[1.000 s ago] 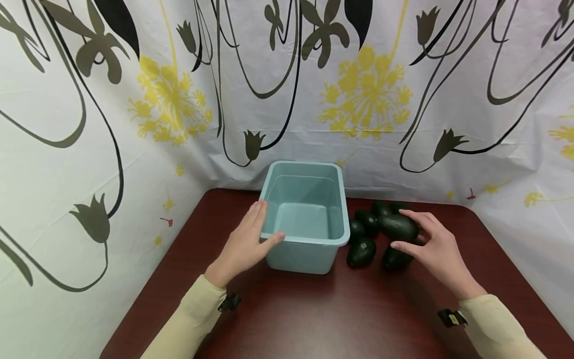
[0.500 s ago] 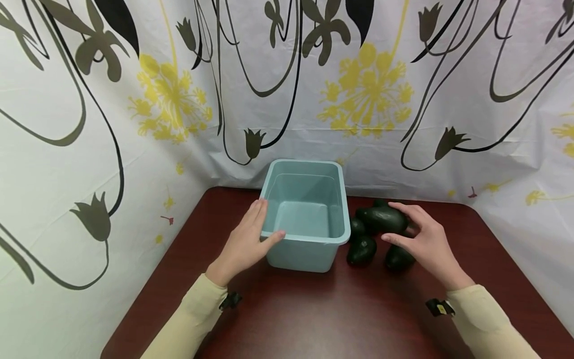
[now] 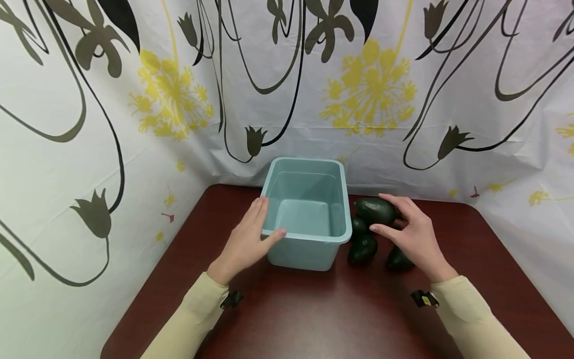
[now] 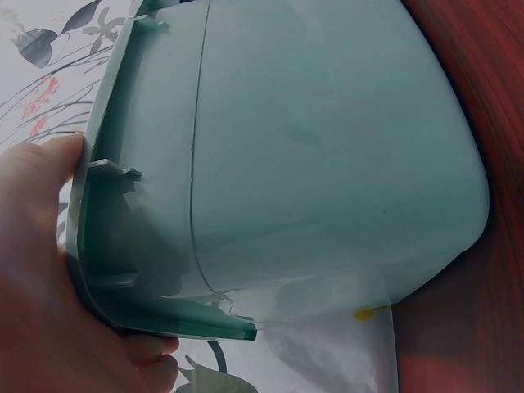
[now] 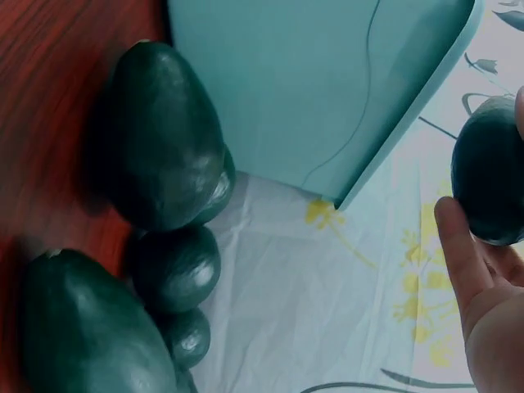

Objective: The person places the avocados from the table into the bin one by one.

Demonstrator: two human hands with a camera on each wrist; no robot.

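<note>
My left hand [image 3: 244, 243] rests at the near left corner of a light blue-green plastic bin [image 3: 298, 255], fingers straight along the left rim and thumb over the front rim. In the left wrist view that hand [image 4: 41, 278] lies against the bin's rim [image 4: 80, 213]. Thumb and fingers of my right hand [image 3: 417, 237] pinch a dark green avocado [image 3: 374, 210], raised above the others just right of the bin. The right wrist view has this held avocado [image 5: 489, 172] at its right edge, up beside the bin's rim level.
Several more avocados lie on the dark red wooden table [image 3: 314, 319] right of the bin, including a front avocado [image 3: 362, 250] and another [image 3: 398, 259] under my right hand. A white patterned sheet [image 3: 278, 109] hangs behind and at both sides. The bin's inside shows bare floor.
My right hand has carried the avocado leftward and slightly up, toward the bin's right side. My left hand stays at the bin's rim.
</note>
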